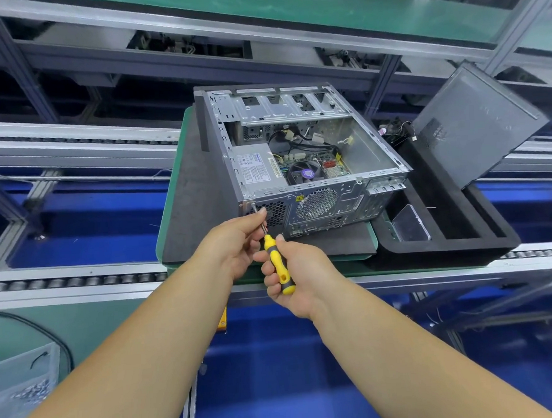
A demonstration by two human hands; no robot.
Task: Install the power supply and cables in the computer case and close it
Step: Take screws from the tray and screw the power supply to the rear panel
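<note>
Fastening the power supply to the rear panel. Nearest the viewer, the right hand (291, 272) wraps its fingers around the yellow-and-black handle of the screwdriver (276, 262), clamped firmly on it. Just beyond, the left hand (238, 240) pinches the bare shaft between thumb and fingertips, steadying it. The shaft runs up and to the left from the handle; its tip meets a screw (253, 204) at the upper left corner of the rear panel of the case (316, 203), beside the honeycomb vent.

To do this step well, in judgement: keep the shaft in line with the screw's axis, press lightly inward while the right hand turns, and let the left fingers guide rather than brake the shaft. A tilted driver could slip out of the head or cross-thread the screw.

The power supply (256, 173) sits inside the case at the rear left corner, directly behind the screw, up and away from both hands. Cables (299, 141) lie loose over the board further in. The case rests on a dark mat (196, 194), open side up. Farthest right, the side panel (476, 122) leans off the case, so closing is not yet done.
</note>
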